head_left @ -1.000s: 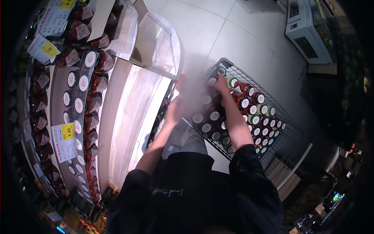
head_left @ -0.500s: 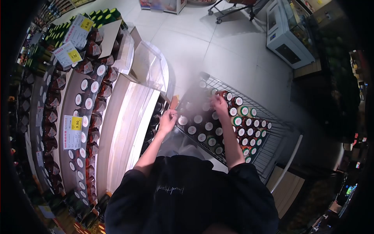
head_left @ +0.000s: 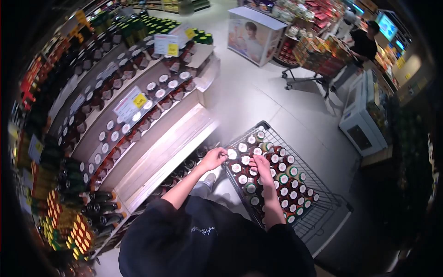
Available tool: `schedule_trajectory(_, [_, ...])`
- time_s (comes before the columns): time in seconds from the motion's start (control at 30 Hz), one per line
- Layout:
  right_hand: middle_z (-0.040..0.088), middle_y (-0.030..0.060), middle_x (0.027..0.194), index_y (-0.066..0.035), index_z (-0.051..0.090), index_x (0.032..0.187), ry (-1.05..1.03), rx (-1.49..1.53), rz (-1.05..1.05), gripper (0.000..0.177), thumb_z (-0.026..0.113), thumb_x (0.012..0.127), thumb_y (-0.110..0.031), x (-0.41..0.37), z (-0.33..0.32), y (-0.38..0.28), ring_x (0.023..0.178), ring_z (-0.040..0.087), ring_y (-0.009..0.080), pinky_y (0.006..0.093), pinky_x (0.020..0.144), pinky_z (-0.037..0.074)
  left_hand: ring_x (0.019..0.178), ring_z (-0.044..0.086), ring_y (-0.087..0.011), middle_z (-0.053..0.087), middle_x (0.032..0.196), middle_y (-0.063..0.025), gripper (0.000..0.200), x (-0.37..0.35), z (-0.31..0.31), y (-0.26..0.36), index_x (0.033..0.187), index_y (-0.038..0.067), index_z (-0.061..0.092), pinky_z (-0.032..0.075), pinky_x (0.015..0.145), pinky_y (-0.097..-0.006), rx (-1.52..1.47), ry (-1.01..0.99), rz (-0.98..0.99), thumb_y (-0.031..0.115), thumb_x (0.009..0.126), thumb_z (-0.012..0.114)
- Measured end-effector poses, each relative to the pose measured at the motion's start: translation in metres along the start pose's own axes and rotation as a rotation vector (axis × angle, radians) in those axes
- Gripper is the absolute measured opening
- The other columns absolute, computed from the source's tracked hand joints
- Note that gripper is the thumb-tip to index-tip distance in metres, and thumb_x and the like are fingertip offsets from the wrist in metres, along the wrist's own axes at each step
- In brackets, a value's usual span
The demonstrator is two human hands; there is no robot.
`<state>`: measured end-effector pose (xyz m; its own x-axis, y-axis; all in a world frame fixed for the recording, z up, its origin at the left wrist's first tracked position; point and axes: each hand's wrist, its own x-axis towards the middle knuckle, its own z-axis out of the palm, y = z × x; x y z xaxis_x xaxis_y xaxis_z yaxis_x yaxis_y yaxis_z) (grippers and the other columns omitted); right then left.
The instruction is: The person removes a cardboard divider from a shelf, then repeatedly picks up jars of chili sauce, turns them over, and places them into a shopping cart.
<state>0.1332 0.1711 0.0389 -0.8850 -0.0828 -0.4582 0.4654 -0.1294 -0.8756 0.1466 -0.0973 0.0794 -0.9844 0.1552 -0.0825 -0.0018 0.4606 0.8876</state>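
My left hand point(head_left: 214, 159) is at the near-left rim of the shopping cart point(head_left: 320, 184), its fingertips beside the white lid of a jar point(head_left: 232, 154). A small gap shows between its thumb and fingers. Over the packed jars, my right hand point(head_left: 261, 167) reaches in with loosely bent, parted fingers near another white-lidded jar point(head_left: 242, 179). Neither hand visibly lifts a jar. Rows of upright jars fill much of the cart, some with white lids and some with green-rimmed lids point(head_left: 293, 171). The right hand and forearm cover part of them.
At left, curved stepped shelves hold jars point(head_left: 160, 93) and price signs point(head_left: 130, 105); a bare wooden shelf board point(head_left: 157, 152) faces the cart. Farther off, a person point(head_left: 363, 45) stands by another loaded cart point(head_left: 318, 57). A white cabinet point(head_left: 362, 115) stands at right.
My view has turned and lifted, showing more of the store and the other person. Both hands remain at the cart's jars; my right hand's fingers now point more to the left.
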Motion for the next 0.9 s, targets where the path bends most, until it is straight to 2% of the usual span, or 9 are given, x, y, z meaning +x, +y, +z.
schedule_trajectory(0.13, [0.067,0.0087,0.094,-0.004,0.059,0.11,-0.089,-0.003,-0.015,0.027,0.056,0.096,-0.027,-0.004,0.04,-0.027,0.077,0.066,0.0139,0.0224,0.06,0.051,0.068,0.066,-0.0216,0.065,0.079,-0.0124,0.028,-0.015,-0.047,0.036,0.103,-0.003,0.06,0.052,0.074,-0.0351,-0.066,-0.041,0.036,0.019,0.085,0.063])
schedule_trajectory(0.27, [0.067,0.0085,0.096,-0.005,0.058,0.111,-0.133,-0.097,-0.017,0.027,0.055,0.097,-0.028,-0.001,0.074,-0.038,0.078,0.066,0.0142,0.0238,0.061,0.052,0.085,0.062,-0.02,0.066,0.099,-0.0113,0.03,-0.018,-0.086,0.034,0.107,0.003,0.062,0.049,0.077,-0.0321,-0.047,0.017,0.061,0.023,0.086,0.063])
schedule_trajectory(0.3, [0.067,0.0084,0.096,-0.005,0.058,0.111,-0.166,-0.076,-0.014,0.027,0.055,0.097,-0.028,-0.001,0.089,-0.042,0.078,0.066,0.0143,0.0237,0.061,0.052,0.087,0.063,-0.0191,0.066,0.1,-0.0113,0.031,-0.013,-0.097,0.017,0.109,0.003,0.062,0.049,0.079,-0.0325,-0.016,0.061,0.203,0.024,0.086,0.063])
schedule_trajectory(0.4, [0.067,0.008,0.098,-0.004,0.057,0.112,-0.267,-0.094,0.007,0.027,0.054,0.097,-0.027,0.013,0.133,-0.044,0.079,0.066,0.0147,0.0246,0.064,0.052,0.091,0.062,-0.019,0.066,0.103,-0.0113,0.032,-0.04,-0.154,0.056,0.11,0.002,0.061,0.049,0.081,-0.0338,-0.085,0.149,0.075,0.024,0.086,0.062])
schedule_trajectory(0.53, [0.067,0.0103,0.1,-0.004,0.057,0.113,-0.442,-0.172,-0.022,0.029,0.052,0.097,-0.028,-0.003,0.242,-0.061,0.083,0.066,0.0159,0.0254,0.066,0.052,0.097,0.061,-0.0208,0.064,0.107,-0.012,0.035,-0.076,-0.255,0.052,0.113,0.0,0.059,0.047,0.087,-0.0344,0.026,0.383,0.24,0.022,0.086,0.061])
schedule_trajectory(0.67, [0.067,0.0112,0.103,-0.004,0.056,0.114,-0.595,-0.155,0.046,0.031,0.054,0.097,-0.029,-0.001,0.309,-0.043,0.084,0.066,0.0175,0.0258,0.068,0.053,0.093,0.06,-0.0148,0.063,0.106,-0.0077,0.032,-0.112,-0.343,0.067,0.114,0.001,0.057,0.048,0.083,-0.0306,0.044,0.474,0.191,0.018,0.087,0.06])
schedule_trajectory(0.8, [0.065,0.014,0.105,-0.003,0.055,0.116,-0.669,-0.13,0.098,0.031,0.052,0.098,-0.028,-0.026,0.371,-0.061,0.089,0.066,0.0201,0.0277,0.071,0.054,0.093,0.06,-0.0116,0.062,0.109,-0.0056,0.029,-0.115,-0.433,0.023,0.117,0.003,0.055,0.049,0.082,-0.0276,-0.238,0.628,0.169,0.016,0.092,0.059])
schedule_trajectory(0.83, [0.065,0.0144,0.105,-0.002,0.055,0.116,-0.703,-0.098,0.096,0.031,0.052,0.098,-0.028,-0.03,0.384,-0.063,0.089,0.066,0.0208,0.0286,0.072,0.054,0.094,0.06,-0.0116,0.061,0.11,-0.0061,0.031,-0.119,-0.455,0.03,0.12,0.004,0.053,0.049,0.082,-0.0276,-0.206,0.667,0.289,0.016,0.092,0.059])
schedule_trajectory(0.9, [0.064,0.0153,0.105,0.0,0.054,0.115,-0.744,-0.051,0.116,0.031,0.052,0.098,-0.026,-0.035,0.408,-0.061,0.089,0.066,0.0225,0.0309,0.075,0.055,0.093,0.061,-0.0109,0.062,0.11,-0.0057,0.03,-0.122,-0.5,0.034,0.12,0.005,0.054,0.049,0.08,-0.0262,-0.256,0.721,0.299,0.017,0.093,0.058])
